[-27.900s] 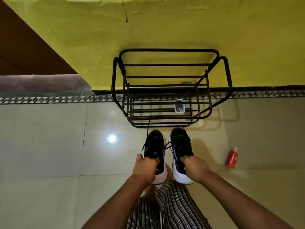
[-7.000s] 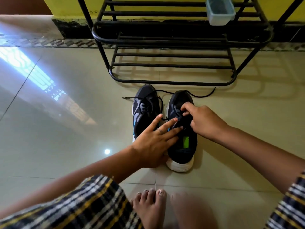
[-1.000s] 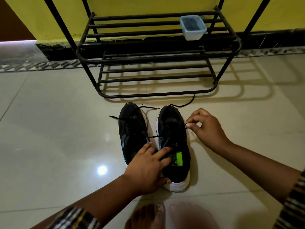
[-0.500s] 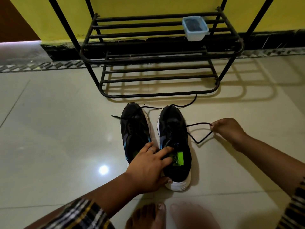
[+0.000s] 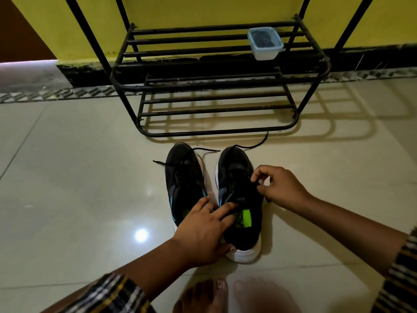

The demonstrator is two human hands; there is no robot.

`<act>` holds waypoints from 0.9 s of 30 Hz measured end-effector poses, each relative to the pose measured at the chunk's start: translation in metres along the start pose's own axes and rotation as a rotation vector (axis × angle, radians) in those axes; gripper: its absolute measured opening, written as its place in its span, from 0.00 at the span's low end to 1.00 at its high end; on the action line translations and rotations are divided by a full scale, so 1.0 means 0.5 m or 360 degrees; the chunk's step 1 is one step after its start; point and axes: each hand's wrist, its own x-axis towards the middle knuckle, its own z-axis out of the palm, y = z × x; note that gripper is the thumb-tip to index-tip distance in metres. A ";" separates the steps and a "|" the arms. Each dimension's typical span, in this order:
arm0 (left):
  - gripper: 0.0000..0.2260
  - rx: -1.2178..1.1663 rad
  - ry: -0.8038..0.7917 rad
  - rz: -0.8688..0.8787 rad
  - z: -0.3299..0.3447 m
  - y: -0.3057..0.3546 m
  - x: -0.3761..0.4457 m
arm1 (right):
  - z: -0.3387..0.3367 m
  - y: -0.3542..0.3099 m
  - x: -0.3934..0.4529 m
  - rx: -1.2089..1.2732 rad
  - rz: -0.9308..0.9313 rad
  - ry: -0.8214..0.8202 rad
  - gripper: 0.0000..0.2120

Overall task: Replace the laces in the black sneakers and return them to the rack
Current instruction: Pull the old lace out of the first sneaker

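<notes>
left sneaker (image 5: 184,186): black, blue side stripe | right sneaker (image 5: 239,193): black, white sole, blue side mark, lime-green insole patch | laces (image 5: 252,145): black | rack (image 5: 214,82): black bars | tub (image 5: 265,42): pale translucent blue, dark contents | wall (image 5: 203,10): yellow, black skirting | floor (image 5: 79,177): glossy cream tiles, grey-white diamond border | sleeves (image 5: 112,294): dark plaid, white and yellow lines

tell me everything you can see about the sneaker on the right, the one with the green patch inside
The right sneaker is black with a thick white sole, a blue streak on its inner side and a bright green insole patch. It stands upright on the tiled floor, toe toward the rack, beside its mate. The left hand rests across its opening, fingers straight, steadying it. The right hand pinches the black lace at the eyelets; one loose end trails past the toe.
</notes>
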 end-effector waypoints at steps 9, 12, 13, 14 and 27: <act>0.26 -0.0005 -0.0015 0.0006 -0.003 0.002 0.001 | 0.000 0.026 -0.004 0.0187 0.0038 -0.0146 0.11; 0.27 -0.0009 -0.0044 -0.0007 -0.006 0.004 0.002 | 0.009 0.021 -0.001 -0.0150 -0.0125 -0.0115 0.17; 0.27 -0.0011 -0.0053 -0.0011 -0.009 0.005 0.002 | 0.013 0.019 -0.001 -0.0180 -0.0154 -0.0115 0.20; 0.27 -0.0021 -0.0063 -0.0012 -0.009 0.004 0.002 | 0.015 0.017 -0.002 -0.0192 -0.0169 -0.0116 0.21; 0.25 -0.0015 -0.0118 -0.0005 -0.014 0.003 0.008 | 0.040 -0.015 -0.024 -0.0206 -0.0017 -0.0185 0.17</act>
